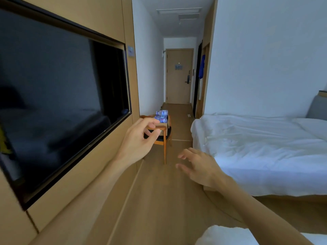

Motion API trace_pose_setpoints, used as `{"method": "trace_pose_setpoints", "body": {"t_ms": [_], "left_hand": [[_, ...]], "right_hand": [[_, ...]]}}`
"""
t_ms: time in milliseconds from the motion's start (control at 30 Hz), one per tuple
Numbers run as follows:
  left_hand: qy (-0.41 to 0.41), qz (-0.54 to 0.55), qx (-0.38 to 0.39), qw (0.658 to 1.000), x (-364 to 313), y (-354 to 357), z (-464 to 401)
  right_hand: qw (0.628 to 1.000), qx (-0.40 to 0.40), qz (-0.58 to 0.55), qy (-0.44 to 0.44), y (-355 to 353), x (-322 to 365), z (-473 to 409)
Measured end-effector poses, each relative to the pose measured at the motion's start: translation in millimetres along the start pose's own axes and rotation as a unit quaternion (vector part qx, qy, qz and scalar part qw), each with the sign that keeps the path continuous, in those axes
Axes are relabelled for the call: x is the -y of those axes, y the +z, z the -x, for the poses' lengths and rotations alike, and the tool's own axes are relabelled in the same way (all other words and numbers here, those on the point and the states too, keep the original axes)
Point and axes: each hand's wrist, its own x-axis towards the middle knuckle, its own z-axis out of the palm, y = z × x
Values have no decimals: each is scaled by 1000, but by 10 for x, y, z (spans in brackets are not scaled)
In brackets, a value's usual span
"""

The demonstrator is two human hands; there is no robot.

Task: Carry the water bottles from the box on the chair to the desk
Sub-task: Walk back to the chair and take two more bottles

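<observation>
Bottles [161, 116] sit piled in an open cardboard box [163, 124] on the wooden chair [163, 138], just left of centre in our head view, at about eleven o'clock from our right hand and well apart from both hands. Our left hand [139, 140] is raised at nine o'clock of the frame's centre, fingers loosely curled around nothing; it overlaps the chair only by line of sight. Our right hand [200, 167] hangs lower, at about five o'clock from the left one, fingers spread and holding nothing.

We judge the risks lie ahead. The bottles lie on their sides, stacked above the box rim, so pulling one out carelessly could roll others off onto the floor. The chair stands in a narrow passage between the wall with the television [58, 96] at nine o'clock and the bed [265, 147] at three o'clock; bumping the chair could tip the box. The desk is not in view, so we cannot tell how far the carry runs.
</observation>
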Motion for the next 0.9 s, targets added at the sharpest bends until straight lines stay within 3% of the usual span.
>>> {"method": "trace_pose_setpoints", "body": {"t_ms": [467,900], "left_hand": [[17,23,28,999,1741,1062,-2457],[-15,-3,12,1000,3005,2419,-4502]], "right_hand": [[998,-28,10,56,612,-1560,-2455],[999,-10,-5,39,1077,-3441,-4525]]}}
